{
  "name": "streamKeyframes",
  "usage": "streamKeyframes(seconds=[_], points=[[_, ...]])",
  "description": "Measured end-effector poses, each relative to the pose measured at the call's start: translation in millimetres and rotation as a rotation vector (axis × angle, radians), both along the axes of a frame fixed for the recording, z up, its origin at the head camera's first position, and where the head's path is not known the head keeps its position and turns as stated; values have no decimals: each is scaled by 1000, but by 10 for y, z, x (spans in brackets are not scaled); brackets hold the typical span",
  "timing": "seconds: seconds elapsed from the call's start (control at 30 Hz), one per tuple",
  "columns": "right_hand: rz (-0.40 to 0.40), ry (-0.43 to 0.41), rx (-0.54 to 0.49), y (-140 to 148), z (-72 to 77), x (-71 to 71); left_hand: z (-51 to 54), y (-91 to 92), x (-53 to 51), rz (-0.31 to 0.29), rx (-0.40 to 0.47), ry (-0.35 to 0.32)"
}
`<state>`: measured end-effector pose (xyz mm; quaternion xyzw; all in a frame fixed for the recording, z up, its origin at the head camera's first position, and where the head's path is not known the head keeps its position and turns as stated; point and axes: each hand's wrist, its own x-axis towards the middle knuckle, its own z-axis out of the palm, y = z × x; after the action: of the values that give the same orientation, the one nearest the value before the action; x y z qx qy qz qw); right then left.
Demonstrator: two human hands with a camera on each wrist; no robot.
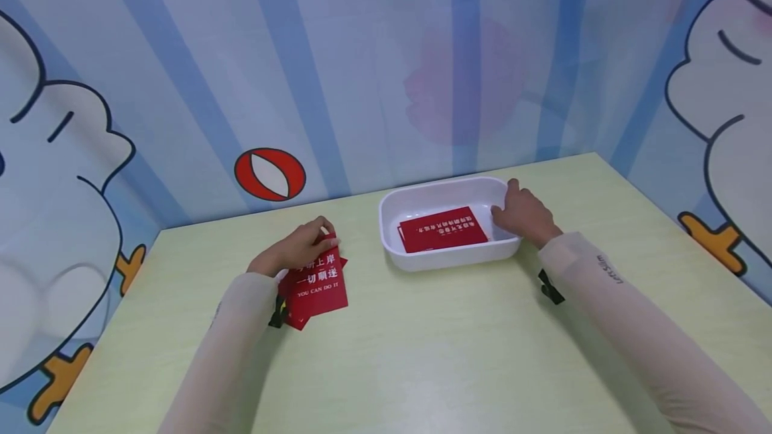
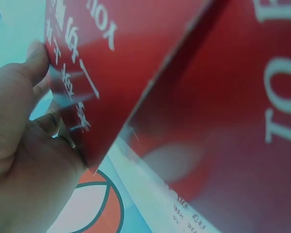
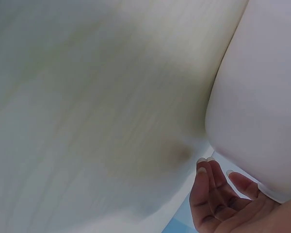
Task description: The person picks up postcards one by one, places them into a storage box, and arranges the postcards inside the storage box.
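Left hand: thumb and fingers pinch the top edge of a red card, lettered face hanging just below the fingers on the person's side. More red cards show under it on the worktop (count unclear, they overlap). Step in hand looks like taking one card off that pile. Next move probably calls for keeping the pinch, lifting past the pile and going right, over the tub's rim.

Right of the left fingers, a stretch of worktop gives running room up to the white tub; its raised left rim is the edge to get over. Inside, stacked cards lie just left of the right fingers, printed face up, white floor around them.

Right hand: at the tub's right end, fingers curled about the rim, seemingly to steady it (how firmly, cannot tell). Past these fingers the backdrop stands close behind the tub, so little room there; on the person's side, plenty.
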<state>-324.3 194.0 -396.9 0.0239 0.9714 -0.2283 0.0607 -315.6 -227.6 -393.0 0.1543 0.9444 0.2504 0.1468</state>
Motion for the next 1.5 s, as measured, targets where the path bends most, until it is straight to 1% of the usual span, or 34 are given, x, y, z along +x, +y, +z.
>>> streamKeyframes(seconds=[0.17,0.27,0.43,0.63,0.93,1.1,1.2,1.3,1.5], points=[[-2,-4,-2,-5,-10,-5,14,8,7,-38,-7,10],[-8,-13,-6,-14,-15,-7,16,15,15,-46,-9,7],[-14,-18,-11,-19,-14,-8,25,52,4,-80,15,3],[-7,-19,-12,-21,-8,4,40,102,-8,-57,60,-37],[1,3,-7,-20,-16,-4,74,152,-27,-43,99,-55],[-6,-13,-8,-18,-18,-3,111,194,-37,-36,123,-52],[-5,-6,-13,-18,-8,-4,138,219,-45,-29,141,-42],[-9,-4,-18,-19,6,-4,166,251,-49,-35,161,-28],[-9,-7,-19,-24,20,-7,167,295,-70,-40,219,-27]])
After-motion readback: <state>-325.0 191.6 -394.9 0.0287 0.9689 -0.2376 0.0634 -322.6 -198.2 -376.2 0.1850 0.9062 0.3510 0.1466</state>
